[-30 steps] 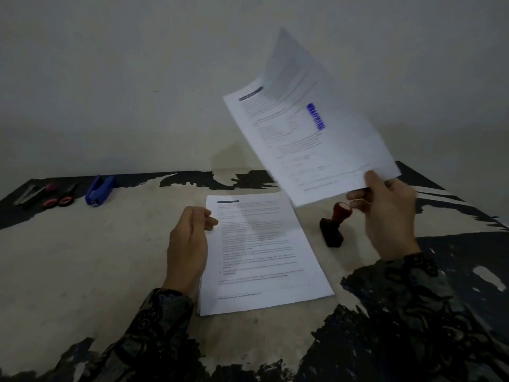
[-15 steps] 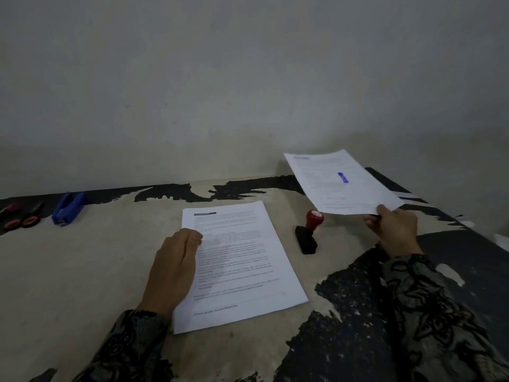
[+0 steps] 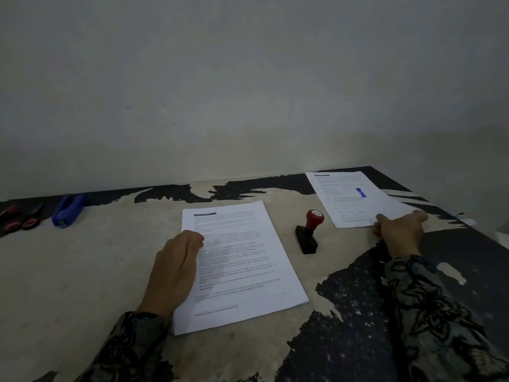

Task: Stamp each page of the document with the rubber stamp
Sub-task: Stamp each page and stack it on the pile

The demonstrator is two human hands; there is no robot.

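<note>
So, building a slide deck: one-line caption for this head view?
Right hand lays stamped page aside; left hand steadies unstamped stack beside rubber stamp.

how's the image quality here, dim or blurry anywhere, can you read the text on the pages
Head view: dim, flat lighting with no glare; the wide angle bends the table edge. Print on the near page shows as soft lines, not readable. The blue mark on the stamped page is a smudge. The scissors at far left are murky.

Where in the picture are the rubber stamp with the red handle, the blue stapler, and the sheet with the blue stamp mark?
Red-handled black rubber stamp (image 3: pixel 309 231): head view, on its neck.
Blue plastic stapler (image 3: pixel 68 210): head view, on its top.
White paper sheet with blue stamp mark (image 3: pixel 347 199): head view, on its middle.
</note>
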